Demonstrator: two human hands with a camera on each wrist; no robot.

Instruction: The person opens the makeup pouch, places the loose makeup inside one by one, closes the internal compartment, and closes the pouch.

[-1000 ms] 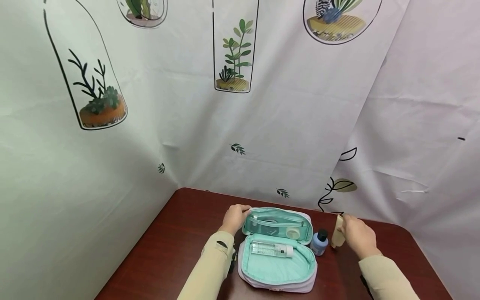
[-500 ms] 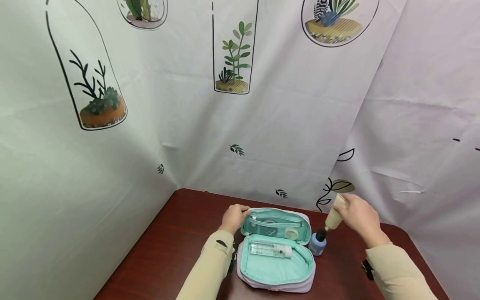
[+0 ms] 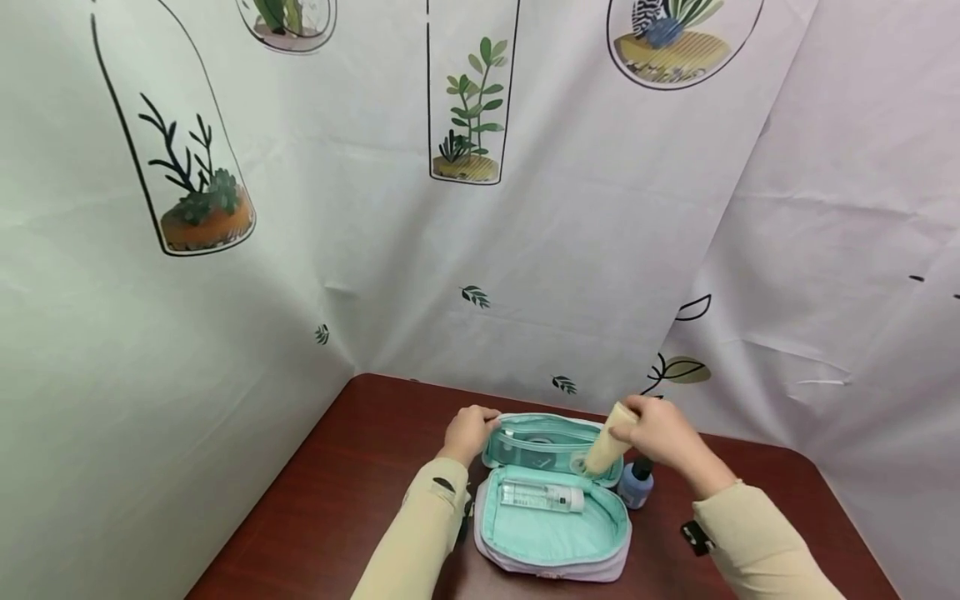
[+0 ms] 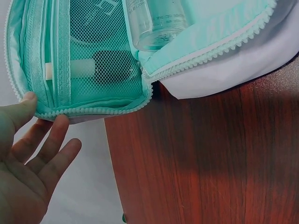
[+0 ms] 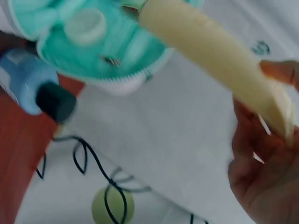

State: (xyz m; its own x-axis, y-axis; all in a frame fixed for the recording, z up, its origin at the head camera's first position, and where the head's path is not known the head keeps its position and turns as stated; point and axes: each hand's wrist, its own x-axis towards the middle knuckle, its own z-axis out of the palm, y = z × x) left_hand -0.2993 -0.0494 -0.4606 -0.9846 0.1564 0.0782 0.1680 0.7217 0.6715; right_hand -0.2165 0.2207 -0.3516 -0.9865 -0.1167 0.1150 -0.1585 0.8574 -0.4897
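Note:
An unzipped toiletry bag, mint inside and pale lilac outside, lies with its lid raised at the back. My left hand pinches the lid's left edge, thumb on the zipper side and fingers behind, as the left wrist view shows. A cream-coloured squeeze tube is gripped at its flat end by my right hand. It tilts over the lid's right part, cap end down. Inside the base lies a clear bottle with a white cap. Small items, including a dark-capped vial, sit behind the lid's mesh pocket.
A blue bottle with a black cap stands on the table just right of the bag, below my right hand. The dark red wooden table meets a printed white cloth behind and at the left.
My right hand has lifted the tube from the table right of the blue bottle and carried it left, over the bottle, to the bag's lid. The left hand stays at the lid edge.

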